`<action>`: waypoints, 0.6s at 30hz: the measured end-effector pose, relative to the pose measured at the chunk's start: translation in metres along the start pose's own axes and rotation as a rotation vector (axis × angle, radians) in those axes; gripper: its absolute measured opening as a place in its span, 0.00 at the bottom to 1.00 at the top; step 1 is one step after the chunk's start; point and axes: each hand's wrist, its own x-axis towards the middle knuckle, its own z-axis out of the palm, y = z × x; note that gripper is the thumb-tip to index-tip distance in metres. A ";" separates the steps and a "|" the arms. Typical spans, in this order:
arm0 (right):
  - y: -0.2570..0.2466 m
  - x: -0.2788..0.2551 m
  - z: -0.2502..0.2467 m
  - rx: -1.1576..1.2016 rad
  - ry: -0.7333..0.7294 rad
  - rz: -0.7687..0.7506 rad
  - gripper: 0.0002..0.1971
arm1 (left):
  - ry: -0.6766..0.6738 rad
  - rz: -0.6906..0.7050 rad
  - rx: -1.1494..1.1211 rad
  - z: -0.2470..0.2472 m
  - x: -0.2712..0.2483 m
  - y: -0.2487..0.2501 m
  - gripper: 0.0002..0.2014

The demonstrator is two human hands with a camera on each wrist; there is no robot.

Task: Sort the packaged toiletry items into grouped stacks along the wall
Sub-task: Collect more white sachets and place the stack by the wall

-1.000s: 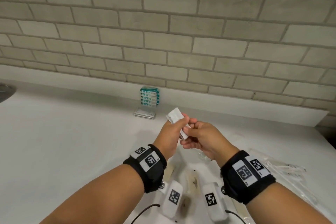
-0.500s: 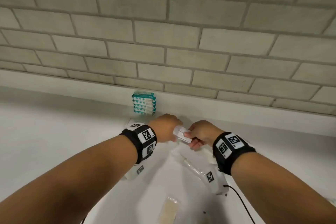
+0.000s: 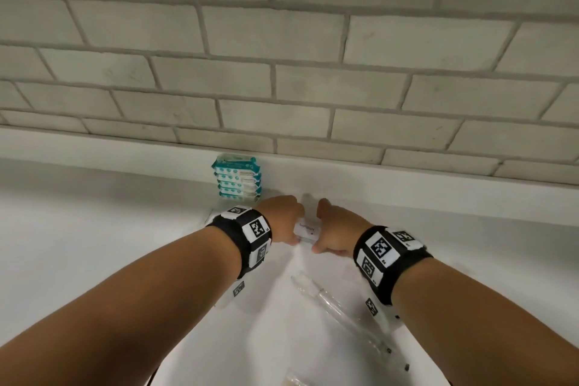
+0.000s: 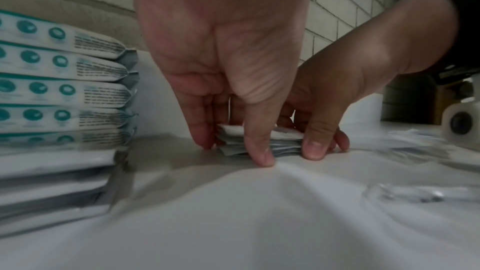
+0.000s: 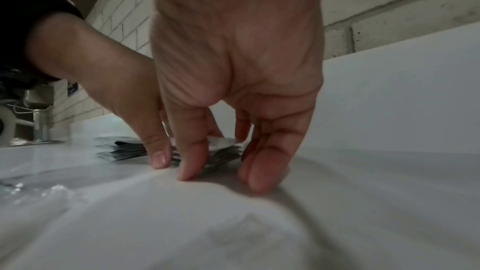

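A small stack of white sachets lies on the white counter close to the wall. My left hand holds its left end and my right hand its right end. In the left wrist view, the left hand pinches the sachet stack between thumb and fingers, fingertips touching the counter. In the right wrist view, the right hand brackets the sachet stack the same way. To the left stand stacked teal wipe packs and a low pile of flat white packets.
Clear-wrapped long items lie on the counter just behind my right wrist, and another packet sits at the bottom edge. A raised white ledge and brick wall close off the far side. The flat white packets lie beside my left thumb.
Both hands carried the sachets forward from mid-air and lowered them onto the counter near the wall, right of the wipe packs. The head camera came closer to the wall.
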 end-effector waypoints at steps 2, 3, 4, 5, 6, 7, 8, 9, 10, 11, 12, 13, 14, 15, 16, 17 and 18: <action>0.003 0.007 0.000 0.016 0.068 0.002 0.42 | 0.046 -0.038 -0.016 0.000 0.005 0.000 0.36; 0.004 0.010 -0.002 0.015 0.089 0.012 0.41 | 0.075 -0.055 -0.008 -0.001 0.007 0.000 0.37; 0.005 0.013 -0.004 0.006 0.107 0.018 0.41 | 0.104 -0.070 -0.001 -0.002 0.010 0.001 0.38; 0.005 0.015 -0.006 -0.007 0.127 0.021 0.40 | 0.125 -0.087 0.003 -0.003 0.012 0.002 0.37; 0.006 0.017 -0.008 -0.021 0.148 0.021 0.37 | 0.142 -0.109 0.013 -0.005 0.015 0.002 0.36; 0.006 0.019 -0.009 -0.029 0.168 0.016 0.34 | 0.162 -0.130 0.031 -0.006 0.019 0.002 0.34; 0.006 0.021 -0.011 -0.028 0.186 0.007 0.30 | 0.179 -0.152 0.050 -0.007 0.023 0.000 0.32; 0.007 0.023 -0.012 -0.015 0.204 -0.007 0.27 | 0.189 -0.178 0.051 -0.007 0.028 -0.003 0.29; 0.007 0.025 -0.014 0.004 0.224 -0.022 0.25 | 0.198 -0.205 0.036 -0.007 0.032 -0.005 0.26; 0.008 0.028 -0.015 0.022 0.243 -0.035 0.24 | 0.208 -0.226 0.020 -0.007 0.037 -0.008 0.24; 0.008 0.032 -0.016 0.032 0.253 -0.043 0.24 | 0.209 -0.236 0.017 -0.007 0.041 -0.010 0.23; 0.008 0.035 -0.018 0.023 0.250 -0.043 0.23 | 0.206 -0.240 0.028 -0.007 0.045 -0.011 0.21; 0.008 0.038 -0.019 0.005 0.238 -0.038 0.22 | 0.207 -0.243 0.044 -0.008 0.047 -0.012 0.20; 0.008 0.041 -0.020 -0.008 0.224 -0.033 0.22 | 0.224 -0.235 0.051 -0.006 0.050 -0.013 0.17; 0.008 0.044 -0.020 -0.009 0.215 -0.031 0.22 | 0.243 -0.228 0.053 -0.005 0.053 -0.014 0.16; 0.009 0.046 -0.020 -0.005 0.211 -0.029 0.23 | 0.258 -0.228 0.061 -0.002 0.056 -0.015 0.14; 0.009 0.047 -0.019 -0.005 0.214 -0.033 0.23 | 0.262 -0.236 0.066 -0.002 0.056 -0.014 0.14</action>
